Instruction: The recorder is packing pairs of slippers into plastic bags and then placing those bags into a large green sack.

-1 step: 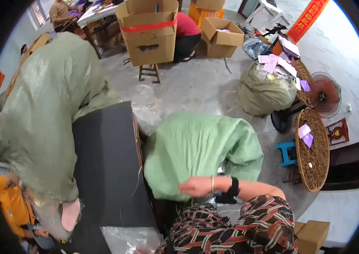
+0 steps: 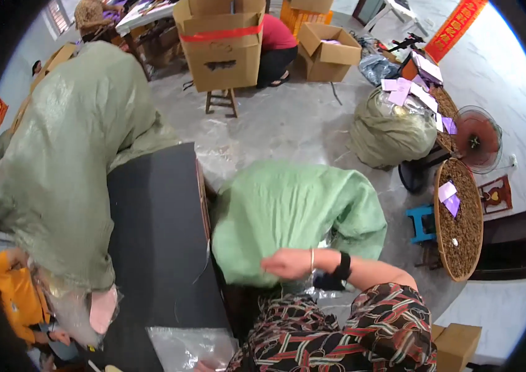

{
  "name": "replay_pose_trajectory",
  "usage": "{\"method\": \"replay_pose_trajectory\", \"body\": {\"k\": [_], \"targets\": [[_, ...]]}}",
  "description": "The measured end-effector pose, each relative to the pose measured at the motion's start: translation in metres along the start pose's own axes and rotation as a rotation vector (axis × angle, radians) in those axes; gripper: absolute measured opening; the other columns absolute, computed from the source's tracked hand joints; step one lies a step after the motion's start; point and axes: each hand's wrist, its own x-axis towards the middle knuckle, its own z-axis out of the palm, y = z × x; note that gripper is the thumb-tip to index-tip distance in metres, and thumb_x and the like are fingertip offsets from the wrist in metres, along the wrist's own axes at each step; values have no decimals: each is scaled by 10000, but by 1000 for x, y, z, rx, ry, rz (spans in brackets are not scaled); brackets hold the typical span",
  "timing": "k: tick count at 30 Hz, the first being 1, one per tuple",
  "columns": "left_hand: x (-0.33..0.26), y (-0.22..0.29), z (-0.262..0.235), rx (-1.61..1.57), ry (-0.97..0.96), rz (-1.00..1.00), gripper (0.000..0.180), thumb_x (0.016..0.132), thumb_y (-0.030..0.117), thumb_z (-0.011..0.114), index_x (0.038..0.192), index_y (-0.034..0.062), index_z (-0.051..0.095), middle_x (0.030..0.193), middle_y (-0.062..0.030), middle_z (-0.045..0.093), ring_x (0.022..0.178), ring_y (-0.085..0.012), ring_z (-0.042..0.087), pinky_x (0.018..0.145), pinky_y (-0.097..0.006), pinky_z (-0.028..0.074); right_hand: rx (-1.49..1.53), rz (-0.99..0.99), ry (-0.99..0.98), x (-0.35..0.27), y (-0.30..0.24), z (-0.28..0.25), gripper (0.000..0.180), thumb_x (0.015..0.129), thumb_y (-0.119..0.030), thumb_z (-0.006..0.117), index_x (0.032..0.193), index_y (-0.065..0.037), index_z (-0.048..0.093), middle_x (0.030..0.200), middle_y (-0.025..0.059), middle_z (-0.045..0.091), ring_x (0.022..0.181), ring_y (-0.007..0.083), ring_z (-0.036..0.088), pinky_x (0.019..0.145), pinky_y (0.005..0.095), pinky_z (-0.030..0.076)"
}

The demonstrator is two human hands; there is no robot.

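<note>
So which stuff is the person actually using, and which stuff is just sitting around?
In use:
- right hand, resting on the light green sack
- light green sack, beside the black table

Just lying about:
- big grey-green sack lying over the table
- tied sack on the floor
- cardboard boxes
- round flat baskets of brown bits
- blue stool
- fan

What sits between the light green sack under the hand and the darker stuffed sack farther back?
Only bare grey floor separates the light green sack from the darker stuffed sack, per the head view.
</note>
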Motion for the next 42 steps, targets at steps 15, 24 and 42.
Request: {"method": "replay_pose_trajectory", "body": {"k": [15,24,42], "targets": [[-66,-24,19,2,-26,-197,1304,441,393,894,1438,5,149,1426,-326,203,1361,-490,128,1110,-569,140,-1018,-14,874,192,36,-223,127,741,-77,565,822,-95,662,856,137,622,879,329,579,761,427,469],[-72,-26,22,95,-7,-250,1347,435,366,906,1447,-10,100,1438,-386,97,1367,-501,87,1127,-538,119,-347,-52,-81,122,40,-64,178,761,-57,529,891,-50,649,862,133,626,819,290,609,742,368,497],[-77,17,-6,88,-16,-301,981,660,196,776,1435,62,191,1436,-320,212,1366,-459,182,1126,-517,157,-1028,279,-12,202,141,-85,245,809,-126,573,1036,-87,657,1209,118,565,1236,334,463,906,471,458]]}}
